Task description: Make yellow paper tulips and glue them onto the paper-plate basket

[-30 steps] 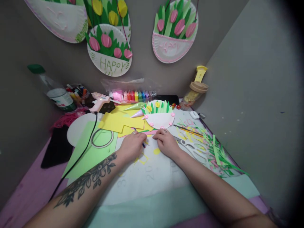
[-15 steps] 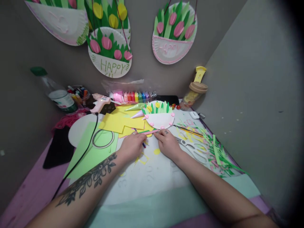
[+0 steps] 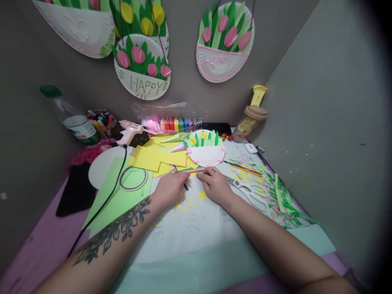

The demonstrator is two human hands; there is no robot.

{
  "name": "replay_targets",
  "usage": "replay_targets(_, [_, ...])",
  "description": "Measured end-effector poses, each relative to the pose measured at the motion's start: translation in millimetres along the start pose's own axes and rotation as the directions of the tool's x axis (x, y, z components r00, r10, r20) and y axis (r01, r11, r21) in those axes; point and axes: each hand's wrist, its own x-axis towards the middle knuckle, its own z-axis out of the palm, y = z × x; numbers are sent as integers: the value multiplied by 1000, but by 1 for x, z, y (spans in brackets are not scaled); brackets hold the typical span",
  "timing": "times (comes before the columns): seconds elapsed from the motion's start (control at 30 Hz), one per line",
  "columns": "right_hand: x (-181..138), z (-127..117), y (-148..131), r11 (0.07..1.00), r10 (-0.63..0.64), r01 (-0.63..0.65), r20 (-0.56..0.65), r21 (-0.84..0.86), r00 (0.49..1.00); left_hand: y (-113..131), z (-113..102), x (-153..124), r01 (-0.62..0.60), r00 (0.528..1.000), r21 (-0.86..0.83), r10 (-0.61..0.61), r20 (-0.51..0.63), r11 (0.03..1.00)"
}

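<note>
My left hand (image 3: pixel 172 187) is closed, its fingers bent down at the near edge of the yellow sheets. A dark blue pen (image 3: pixel 185 186) shows beside its fingertips; whether the hand grips it or only covers it I cannot tell. My right hand (image 3: pixel 217 185) faces it, fingers pinched together. Between the two sets of fingertips is a small yellow paper piece (image 3: pixel 192 174), mostly hidden by them. Just beyond lies a half-plate basket (image 3: pixel 206 155) with paper leaves, yellow tulips and pink blobs on its rim. A yellow paper oval (image 3: pixel 202 195) lies below my hands.
White-handled scissors (image 3: pixel 249 193) and pencils (image 3: pixel 245 168) lie to the right, near green paper scraps (image 3: pixel 284 200). Leftward are a tape roll (image 3: pixel 133 179), green paper (image 3: pixel 105 196) and a pink glue gun (image 3: pixel 132 133) with its cable. A bottle (image 3: pixel 78 124) stands back left.
My right fingertips have shifted slightly left, and more of the yellow paper shows between my hands. My left hand has hardly moved.
</note>
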Motion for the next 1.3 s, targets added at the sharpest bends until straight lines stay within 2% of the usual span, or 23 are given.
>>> replay_targets(0.13, [1, -1, -1, 1000, 26, -26, 26, -12, 999, 0, 1, 0, -9, 1000, -4, 9, 2, 1000])
replay_targets(0.3, [12, 3, -5, 990, 139, -137, 91, -18, 986, 3, 0, 0, 28, 1000, -20, -29, -8, 999])
replay_targets(0.5, [23, 10, -8, 969, 220, -229, 91, 98, 971, 5, -3, 0, 118, 993, 55, -116, -39, 992])
replay_targets(0.67, [19, 10, -7, 954, 220, -228, 62, 195, 974, 4, -3, -1, 93, 995, 43, -91, -33, 995])
replay_targets(0.87, [16, 4, -14, 952, 209, -228, 110, 204, 972, 1, -2, -1, 22, 1000, -68, -22, 1, 997])
replay_targets(1.07, [9, -3, -24, 937, 288, -313, 167, 155, 943, -2, 1, -2, -18, 1000, -195, 18, 2, 981])
replay_targets(1.17, [7, -8, -25, 926, 291, -322, 167, 199, 942, -2, 2, -2, 19, 999, -277, -31, -42, 961])
replay_targets(1.3, [6, -16, -26, 874, 253, -254, 58, 415, 966, 2, 1, -1, 100, 987, -421, -145, -76, 901])
